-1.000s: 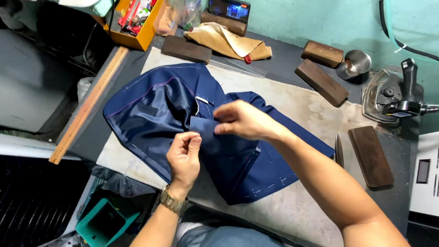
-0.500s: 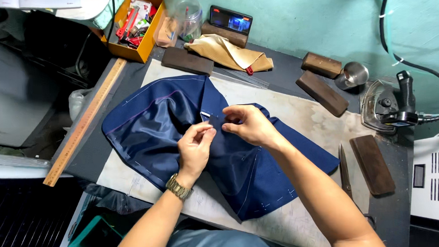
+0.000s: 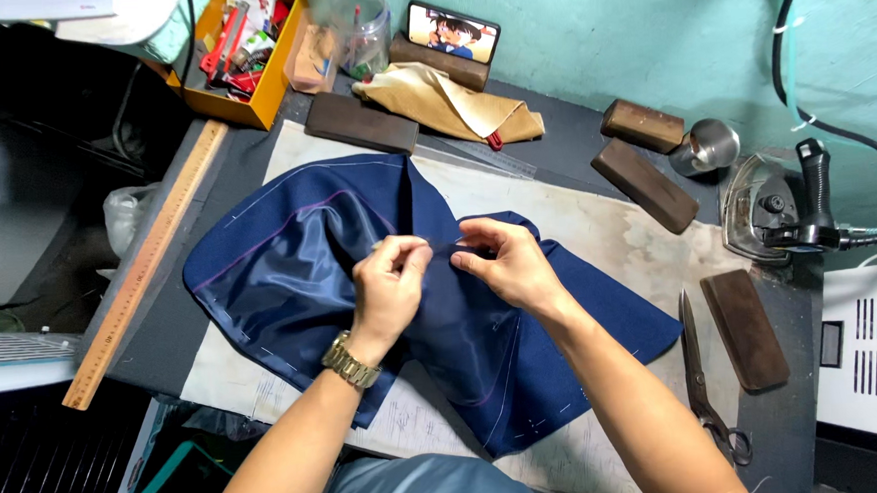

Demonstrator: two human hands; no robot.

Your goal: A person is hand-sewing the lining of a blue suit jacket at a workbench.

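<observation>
We are pinching navy fabric (image 3: 289,264) at frame centre, left hand (image 3: 388,284) and right hand (image 3: 505,266) fingers closing narrow on a seam, scissors (image 3: 701,383) lying lower right on the worktop (image 3: 598,228).

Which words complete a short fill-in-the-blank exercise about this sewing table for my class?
1. Both hands pinch the ____ cloth near its middle fold.
2. The left hand has a gold ____ on its wrist.
3. The scissors lie on the person's ____ side of the cloth.
4. The long wooden ____ lies along the table's left edge.

Missing words: blue; watch; right; ruler
</observation>
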